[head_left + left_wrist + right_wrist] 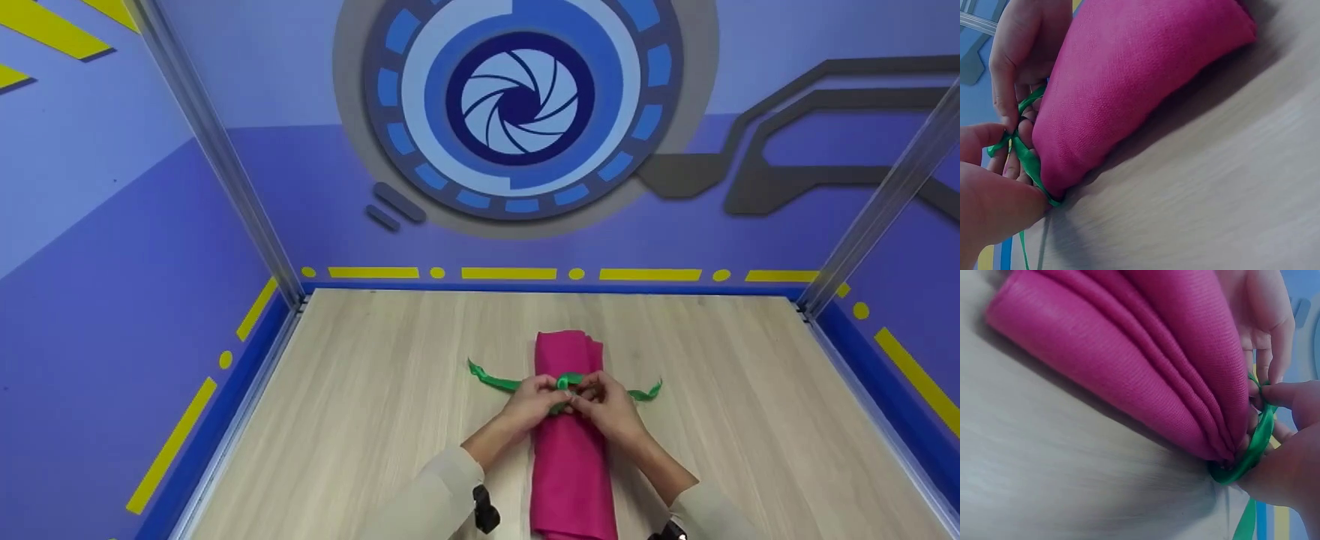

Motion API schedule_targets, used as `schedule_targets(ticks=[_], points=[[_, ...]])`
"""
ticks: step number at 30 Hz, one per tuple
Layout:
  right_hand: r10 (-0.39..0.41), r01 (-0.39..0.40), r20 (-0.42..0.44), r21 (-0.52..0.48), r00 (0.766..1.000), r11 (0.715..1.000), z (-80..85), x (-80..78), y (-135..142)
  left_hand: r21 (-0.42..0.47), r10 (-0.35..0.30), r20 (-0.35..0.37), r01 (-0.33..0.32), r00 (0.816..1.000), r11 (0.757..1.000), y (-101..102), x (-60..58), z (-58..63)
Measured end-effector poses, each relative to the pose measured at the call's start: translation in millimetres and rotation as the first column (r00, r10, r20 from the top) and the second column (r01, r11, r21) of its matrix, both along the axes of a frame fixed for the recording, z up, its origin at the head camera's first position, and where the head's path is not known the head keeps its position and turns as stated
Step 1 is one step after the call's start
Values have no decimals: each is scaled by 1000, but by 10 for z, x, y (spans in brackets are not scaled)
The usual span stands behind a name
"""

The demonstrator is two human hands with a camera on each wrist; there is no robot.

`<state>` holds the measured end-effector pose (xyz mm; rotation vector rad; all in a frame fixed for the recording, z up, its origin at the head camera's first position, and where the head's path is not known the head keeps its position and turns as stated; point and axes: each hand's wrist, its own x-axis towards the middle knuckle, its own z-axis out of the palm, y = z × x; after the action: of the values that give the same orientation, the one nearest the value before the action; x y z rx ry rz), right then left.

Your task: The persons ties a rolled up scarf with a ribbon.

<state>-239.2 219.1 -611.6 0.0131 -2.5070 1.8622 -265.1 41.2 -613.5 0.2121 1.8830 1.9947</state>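
Note:
A bundle of folded pink cloth (571, 465) lies lengthwise on the table, drawn in at its middle by a green ribbon (1028, 160). My left hand (530, 401) pinches the ribbon between thumb and fingers on top of the cloth. From the other side my right hand (611, 409) pinches the ribbon too, its fingertips meeting those of the left. In the right wrist view the ribbon (1258, 444) wraps round the gathered folds of the cloth (1129, 365). Ribbon ends stick out to the left and right of the bundle. Fingers partly hide the crossing of the ribbon.
The pale wooden table (375, 375) extends on both sides of the bundle. Blue panels with yellow marks (510, 274) stand behind it and at the sides, joined by metal corner posts (225, 150). Dark straps (486, 510) sit at the sleeve cuffs.

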Motion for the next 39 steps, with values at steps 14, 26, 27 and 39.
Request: schedule_targets(ticks=[14,26,27,39], points=[[149,-149,-13,-112,989,982,-14,25,76,44,18,-21,-17,1000,999,1,8,-56],[130,-130,-27,9,991,991,-8,31,120,9,51,-70,-51,996,999,-4,49,-55],[133,-133,-30,24,991,991,-9,33,126,16,61,-74,-60,995,998,-3,48,-62],[232,-160,-195,325,953,932,73,49,139,-9,56,-278,-61,959,998,-63,28,-13]])
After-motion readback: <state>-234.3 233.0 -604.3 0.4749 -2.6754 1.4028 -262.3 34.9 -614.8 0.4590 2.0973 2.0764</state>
